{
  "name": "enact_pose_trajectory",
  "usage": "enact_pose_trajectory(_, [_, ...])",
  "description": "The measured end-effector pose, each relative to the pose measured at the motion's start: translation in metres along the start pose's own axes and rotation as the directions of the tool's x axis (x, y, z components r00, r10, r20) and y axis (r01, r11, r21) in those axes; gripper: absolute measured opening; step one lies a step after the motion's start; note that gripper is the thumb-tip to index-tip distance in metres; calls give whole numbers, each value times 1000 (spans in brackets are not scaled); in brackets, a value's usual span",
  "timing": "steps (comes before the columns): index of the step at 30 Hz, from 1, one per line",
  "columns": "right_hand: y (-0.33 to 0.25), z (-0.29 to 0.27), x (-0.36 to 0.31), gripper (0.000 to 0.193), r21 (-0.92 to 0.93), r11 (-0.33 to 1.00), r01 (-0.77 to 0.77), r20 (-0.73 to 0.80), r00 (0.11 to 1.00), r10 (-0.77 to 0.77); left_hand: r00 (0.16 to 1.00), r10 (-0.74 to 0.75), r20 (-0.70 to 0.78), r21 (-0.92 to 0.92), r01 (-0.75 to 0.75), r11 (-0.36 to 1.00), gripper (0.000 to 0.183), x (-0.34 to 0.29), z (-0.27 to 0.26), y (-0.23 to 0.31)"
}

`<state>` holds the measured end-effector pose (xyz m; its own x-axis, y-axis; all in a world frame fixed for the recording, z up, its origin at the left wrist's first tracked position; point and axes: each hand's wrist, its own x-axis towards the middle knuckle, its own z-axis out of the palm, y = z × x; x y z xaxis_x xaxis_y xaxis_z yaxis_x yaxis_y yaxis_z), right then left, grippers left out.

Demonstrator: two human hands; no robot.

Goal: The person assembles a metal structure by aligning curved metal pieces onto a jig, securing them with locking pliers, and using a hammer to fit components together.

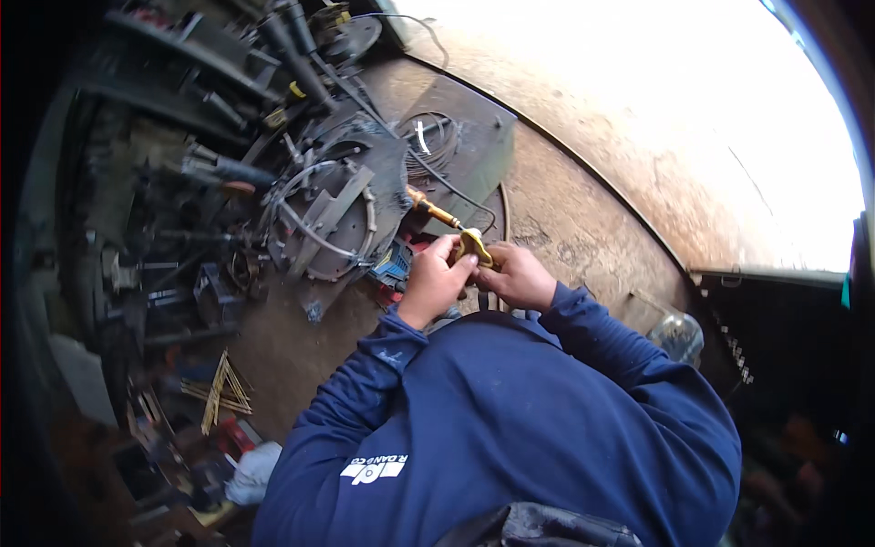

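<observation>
In front of my chest both hands come together around a small yellow curved piece (475,247), whose exact kind I cannot make out. My left hand (437,280) pinches its left side between thumb and fingers. At its right edge, my right hand (519,276) has its fingers closed on the same piece. Just beyond, an orange rod-shaped tool (434,210) with a thin tip points down toward the piece; whether the two touch I cannot tell. A blue and red power tool (394,267) lies beyond my left wrist, partly hidden.
A metal bench (465,108) stands ahead, carrying a coil of cable (434,144). A round machine part with a looped hose (314,219) sits left of my hands. Thin rods (220,390) lie at lower left. A clear glass jar (677,337) stands at right on the ground.
</observation>
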<state>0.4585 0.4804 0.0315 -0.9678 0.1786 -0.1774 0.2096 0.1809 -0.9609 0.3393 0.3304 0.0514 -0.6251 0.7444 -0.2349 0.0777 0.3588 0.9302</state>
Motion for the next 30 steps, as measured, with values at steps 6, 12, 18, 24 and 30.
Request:
enact_pose_trajectory(6, [-3,5,15,27,450,822,-348,221,936,275,987,59,-150,126,-40,991,20,-14,-8,-8])
enact_pose_trajectory(12, [31,11,42,22,316,887,-338,103,941,322,867,363,-340,434,-198,879,13,-27,-8,3])
enact_pose_trajectory(18, [-20,10,56,23,364,905,-219,44,975,218,998,-3,-61,761,49,647,14,-26,-9,2])
enact_pose_trajectory(24, [-46,-16,81,20,374,924,-83,-15,995,95,876,472,-101,715,-266,647,26,-46,-25,6])
enact_pose_trajectory(30, [-25,-4,73,18,-117,957,267,92,962,-257,868,491,-71,788,-253,561,25,-26,-21,13])
